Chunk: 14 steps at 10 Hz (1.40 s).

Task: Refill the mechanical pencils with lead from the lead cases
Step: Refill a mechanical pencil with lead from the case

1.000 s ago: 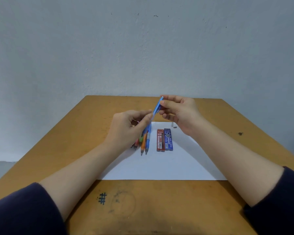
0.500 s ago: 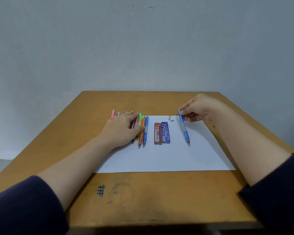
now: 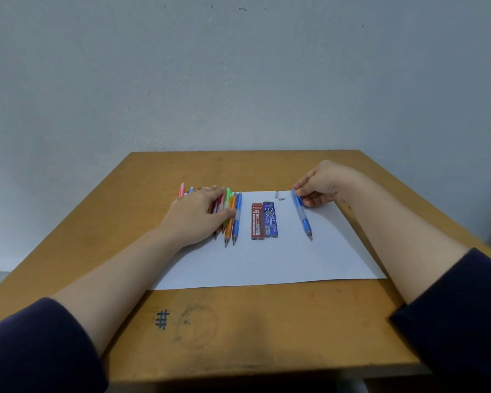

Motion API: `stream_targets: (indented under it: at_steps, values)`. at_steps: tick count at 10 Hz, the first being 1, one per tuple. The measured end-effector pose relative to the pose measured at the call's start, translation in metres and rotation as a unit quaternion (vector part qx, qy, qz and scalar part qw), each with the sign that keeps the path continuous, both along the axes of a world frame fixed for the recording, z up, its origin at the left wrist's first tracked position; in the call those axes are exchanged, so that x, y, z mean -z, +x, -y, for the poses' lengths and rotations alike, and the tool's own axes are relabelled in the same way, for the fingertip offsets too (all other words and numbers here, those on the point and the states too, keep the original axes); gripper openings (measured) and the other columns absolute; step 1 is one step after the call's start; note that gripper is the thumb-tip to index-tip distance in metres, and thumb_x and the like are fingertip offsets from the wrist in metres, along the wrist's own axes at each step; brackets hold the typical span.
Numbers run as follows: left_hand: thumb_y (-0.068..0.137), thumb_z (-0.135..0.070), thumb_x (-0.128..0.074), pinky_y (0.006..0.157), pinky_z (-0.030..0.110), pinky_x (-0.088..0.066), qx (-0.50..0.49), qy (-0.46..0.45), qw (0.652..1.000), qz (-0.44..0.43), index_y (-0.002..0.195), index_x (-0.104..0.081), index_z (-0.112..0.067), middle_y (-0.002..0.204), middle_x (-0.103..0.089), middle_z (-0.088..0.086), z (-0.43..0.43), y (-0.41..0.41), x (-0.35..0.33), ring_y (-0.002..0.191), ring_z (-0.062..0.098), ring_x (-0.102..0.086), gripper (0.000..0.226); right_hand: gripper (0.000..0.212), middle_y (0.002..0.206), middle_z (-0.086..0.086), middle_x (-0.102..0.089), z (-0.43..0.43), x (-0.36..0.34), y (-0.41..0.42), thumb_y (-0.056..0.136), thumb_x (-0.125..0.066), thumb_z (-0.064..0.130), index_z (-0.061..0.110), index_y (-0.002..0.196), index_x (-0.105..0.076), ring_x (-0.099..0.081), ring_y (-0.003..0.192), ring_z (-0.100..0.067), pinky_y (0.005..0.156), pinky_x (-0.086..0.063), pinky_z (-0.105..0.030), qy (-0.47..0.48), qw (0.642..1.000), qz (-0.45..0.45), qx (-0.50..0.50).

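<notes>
We are holding one pencil at the right and covering the others at the left.

Our right hand [image 3: 323, 184] is pinching the top end of a blue pencil [image 3: 301, 215] between thumb and fingertips. The pencil is lying flat on the sheet of paper [image 3: 267, 259], tip pointing toward us, well to the right of the two lead cases. Our left hand [image 3: 197, 214] is resting palm down on the row of pencils [image 3: 237, 219], its fingers loosely straight and gripping nothing. The row has orange, green, pink and another blue among them, lying side by side at the paper's left edge. The red lead case [image 3: 257, 221] and the blue lead case [image 3: 271, 219] are lying flat and touching each other between our hands. Two small grey bits [image 3: 281, 198] are sitting just beyond them. The paper is lying on a wooden table [image 3: 238, 336] that is showing an inked hash mark [image 3: 162, 319] near us.
</notes>
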State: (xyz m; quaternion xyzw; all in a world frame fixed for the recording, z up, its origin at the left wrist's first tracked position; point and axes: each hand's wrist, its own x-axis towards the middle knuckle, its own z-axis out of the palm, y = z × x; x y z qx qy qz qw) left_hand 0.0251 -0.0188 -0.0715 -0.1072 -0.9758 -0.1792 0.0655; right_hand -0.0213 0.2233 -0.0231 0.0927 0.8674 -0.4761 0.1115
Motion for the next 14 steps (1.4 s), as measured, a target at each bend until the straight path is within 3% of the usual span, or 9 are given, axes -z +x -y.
stream_targets:
  at_steps: [2, 3, 4, 6, 7, 8, 11, 13, 14]
  values:
    - [0.093, -0.055, -0.045, 0.116, 0.043, -0.021, -0.005, 0.013, 1.0, 0.011, 0.148, -0.031, -0.027, 0.155, -0.03, -0.005, 0.0, 0.0, 0.0, 0.142, 0.015, -0.028, 0.063, 0.015, 0.075, -0.01, -0.06, -0.002, -0.003, -0.002, 0.085, -0.065, -0.001, -0.002, 0.1, -0.068, -0.051, 0.058, -0.016, 0.061, -0.052, -0.025, 0.08, 0.996, -0.043, 0.008]
    - [0.094, -0.054, -0.045, 0.116, 0.043, -0.023, -0.006, 0.016, 1.0, 0.009, 0.148, -0.032, -0.026, 0.155, -0.031, -0.004, -0.001, 0.001, -0.001, 0.141, 0.016, -0.029, 0.062, 0.014, 0.078, -0.003, -0.061, 0.002, -0.01, 0.001, 0.087, -0.065, 0.008, 0.011, 0.099, -0.07, -0.05, 0.062, -0.01, 0.054, -0.046, -0.018, 0.123, 0.986, -0.109, -0.021]
    - [0.094, -0.053, -0.045, 0.115, 0.043, -0.024, -0.009, 0.014, 1.0, 0.009, 0.148, -0.03, -0.025, 0.154, -0.032, -0.004, -0.002, 0.002, -0.002, 0.14, 0.016, -0.03, 0.063, 0.018, 0.09, 0.005, -0.065, 0.012, -0.014, 0.007, 0.081, -0.073, 0.022, 0.024, 0.099, -0.071, -0.055, 0.078, -0.008, 0.061, -0.045, -0.018, 0.137, 0.973, -0.137, -0.128]
    - [0.094, -0.053, -0.045, 0.116, 0.041, -0.023, -0.013, 0.01, 1.0, 0.007, 0.148, -0.03, -0.025, 0.154, -0.033, -0.004, -0.003, 0.003, -0.003, 0.14, 0.017, -0.031, 0.063, 0.063, 0.097, 0.012, -0.058, 0.04, -0.011, 0.023, 0.068, -0.081, 0.04, 0.021, 0.125, -0.061, -0.052, 0.084, -0.003, 0.067, -0.038, -0.017, 0.242, 0.923, -0.099, -0.282]
    - [0.094, -0.053, -0.045, 0.116, 0.041, -0.023, -0.01, 0.01, 1.0, 0.008, 0.148, -0.029, -0.025, 0.154, -0.032, -0.004, -0.003, 0.002, -0.002, 0.14, 0.017, -0.031, 0.063, 0.081, 0.122, 0.004, -0.057, 0.046, -0.005, 0.025, 0.063, -0.082, 0.047, 0.02, 0.134, -0.053, -0.05, 0.104, -0.012, 0.084, -0.042, -0.024, 0.298, 0.905, -0.08, -0.293]
    - [0.094, -0.054, -0.044, 0.116, 0.042, -0.022, -0.011, 0.006, 1.0, 0.01, 0.149, -0.028, -0.026, 0.154, -0.031, -0.004, -0.002, 0.001, -0.001, 0.14, 0.016, -0.03, 0.063, 0.089, 0.127, -0.001, -0.055, 0.05, -0.002, 0.026, 0.058, -0.082, 0.053, 0.021, 0.136, -0.051, -0.043, 0.118, -0.021, 0.102, -0.041, -0.036, 0.337, 0.894, -0.074, -0.287]
    - [0.094, -0.053, -0.044, 0.116, 0.042, -0.022, -0.012, 0.008, 1.0, 0.004, 0.148, -0.029, -0.024, 0.154, -0.032, -0.003, -0.003, 0.002, -0.002, 0.14, 0.016, -0.031, 0.063, 0.076, 0.12, 0.002, -0.05, 0.053, -0.001, 0.027, 0.055, -0.087, 0.044, 0.024, 0.12, -0.054, -0.041, 0.111, -0.017, 0.094, -0.042, -0.032, 0.315, 0.906, -0.096, -0.266]
    - [0.094, -0.051, -0.046, 0.115, 0.044, -0.024, -0.008, 0.022, 1.0, -0.001, 0.147, -0.031, -0.024, 0.153, -0.035, -0.003, -0.001, 0.003, -0.001, 0.139, 0.017, -0.033, 0.061, 0.063, 0.088, 0.006, -0.061, 0.057, 0.0, 0.031, 0.055, -0.09, 0.012, 0.022, 0.106, -0.053, -0.056, 0.076, -0.006, 0.069, -0.05, -0.025, 0.158, 0.941, -0.156, -0.254]
    - [0.094, -0.05, -0.047, 0.114, 0.043, -0.025, -0.005, 0.032, 0.999, -0.007, 0.146, -0.034, -0.025, 0.151, -0.038, -0.004, -0.001, 0.002, 0.0, 0.137, 0.016, -0.035, 0.059, 0.04, 0.079, -0.004, -0.068, 0.058, 0.001, 0.029, 0.064, -0.084, 0.004, 0.02, 0.092, -0.06, -0.064, 0.069, -0.011, 0.066, -0.055, -0.029, 0.063, 0.957, -0.188, -0.211]
